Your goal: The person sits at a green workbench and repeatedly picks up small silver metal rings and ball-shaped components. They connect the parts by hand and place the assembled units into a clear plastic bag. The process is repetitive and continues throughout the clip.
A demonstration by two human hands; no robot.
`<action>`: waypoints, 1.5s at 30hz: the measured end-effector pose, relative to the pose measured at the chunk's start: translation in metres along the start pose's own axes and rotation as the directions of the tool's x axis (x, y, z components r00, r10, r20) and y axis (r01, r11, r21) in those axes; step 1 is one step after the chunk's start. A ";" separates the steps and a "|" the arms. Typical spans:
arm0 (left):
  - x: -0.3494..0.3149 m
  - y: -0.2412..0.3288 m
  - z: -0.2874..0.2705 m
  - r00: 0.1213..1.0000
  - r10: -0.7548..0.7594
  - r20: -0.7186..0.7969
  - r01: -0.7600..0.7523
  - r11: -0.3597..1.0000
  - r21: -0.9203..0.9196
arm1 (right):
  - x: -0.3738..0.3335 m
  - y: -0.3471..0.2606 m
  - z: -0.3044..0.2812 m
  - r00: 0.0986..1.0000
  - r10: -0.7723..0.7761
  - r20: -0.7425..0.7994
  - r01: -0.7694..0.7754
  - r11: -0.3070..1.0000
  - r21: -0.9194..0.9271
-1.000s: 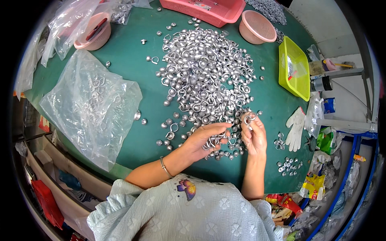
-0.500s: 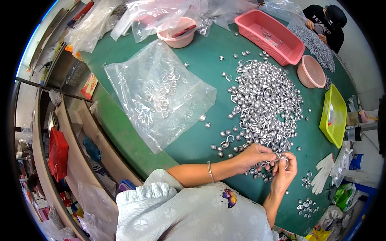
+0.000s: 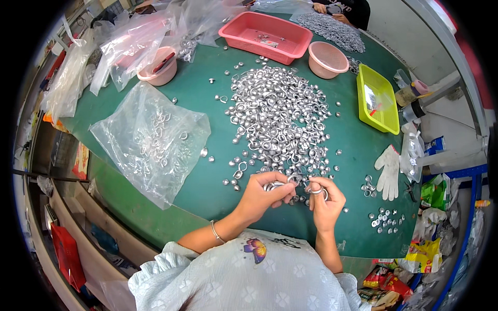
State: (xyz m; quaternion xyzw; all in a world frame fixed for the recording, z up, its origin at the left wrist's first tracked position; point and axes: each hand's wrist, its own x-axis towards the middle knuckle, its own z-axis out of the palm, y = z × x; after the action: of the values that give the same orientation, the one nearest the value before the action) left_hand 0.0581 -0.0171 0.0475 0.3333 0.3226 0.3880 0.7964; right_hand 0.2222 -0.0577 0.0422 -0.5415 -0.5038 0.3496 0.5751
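At the near edge of a pile of silver metal rings and domed pieces (image 3: 280, 111), my two hands work close together. My left hand (image 3: 259, 199) is closed round several metal rings (image 3: 275, 185), one of them raised at the fingertips. Between the thumb and fingers of my right hand (image 3: 328, 207) is a single metal ring (image 3: 319, 192). A small gap separates the fingertips of the two hands. The exact form of the pieces inside my left hand is partly hidden by the fingers.
A clear plastic bag (image 3: 124, 122) with rings lies at left. Beyond the pile stand a pink basket (image 3: 233, 34), a pink bowl (image 3: 328, 61) and a yellow-green tray (image 3: 381, 122). A white glove (image 3: 388, 173) lies right. Another person's hand (image 3: 341, 18) is across the table.
The view has swung to the right, so the table contents appear further left. My hands have come slightly apart, and the rings in both now show more plainly.
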 end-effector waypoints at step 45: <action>-0.018 0.036 -0.154 0.321 0.553 -0.769 -0.622 0.736 0.269 | -0.017 0.002 0.019 0.690 0.458 0.560 -0.647 0.737 0.194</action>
State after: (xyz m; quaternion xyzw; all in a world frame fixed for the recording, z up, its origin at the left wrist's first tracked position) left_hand -0.0843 0.0283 -0.0076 0.1803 0.4905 0.7674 0.3715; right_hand 0.2003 -0.0688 0.0346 -0.4454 -0.3609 0.7209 0.3895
